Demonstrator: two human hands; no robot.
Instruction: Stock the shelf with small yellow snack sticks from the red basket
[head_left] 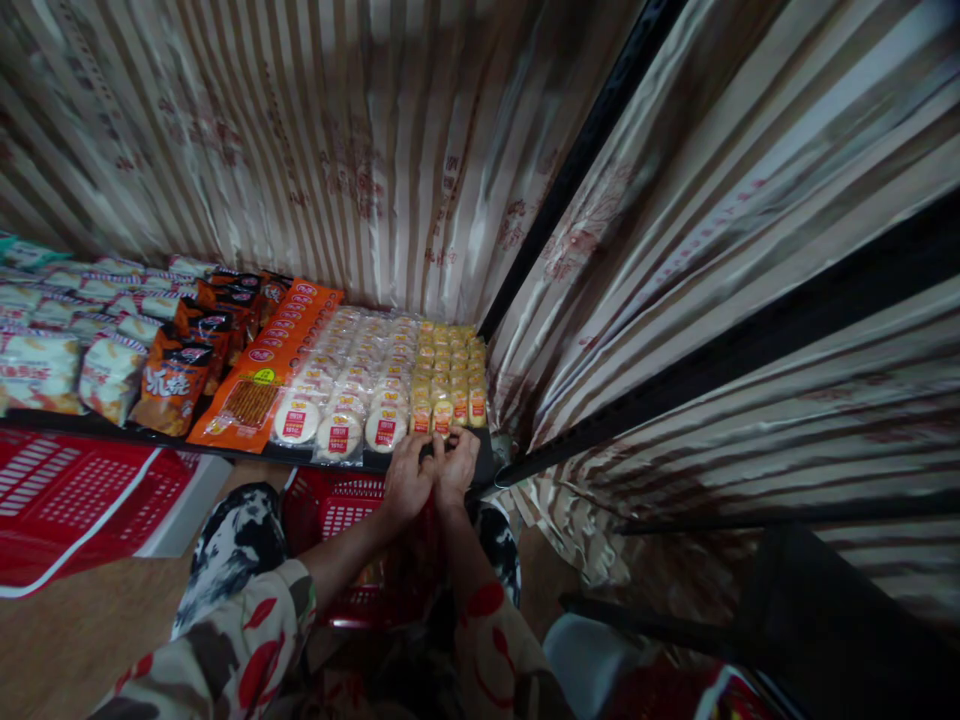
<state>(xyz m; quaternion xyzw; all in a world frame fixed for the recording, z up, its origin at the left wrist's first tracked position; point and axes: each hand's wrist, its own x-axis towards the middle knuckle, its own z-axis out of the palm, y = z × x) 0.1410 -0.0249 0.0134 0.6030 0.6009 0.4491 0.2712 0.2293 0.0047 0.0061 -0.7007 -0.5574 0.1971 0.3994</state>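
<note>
Rows of small yellow snack packets (450,365) with red labels fill the right end of a dark shelf (480,462). At the front of these rows my left hand (409,478) and my right hand (454,470) are side by side, nearly touching. The fingers of both are bent and closed at the lower edge of a front yellow packet (442,416); the exact grip is partly hidden. Just left of my hands lie rows of round white crackers (386,430) in clear wrappers with red labels.
Further left are orange stick-snack bags (247,400), orange-black bags (172,385) and white bags (112,375). A red basket (352,515) stands between my knees, another red basket (82,500) at left. Striped curtains (375,150) and black frame posts (577,160) enclose the shelf.
</note>
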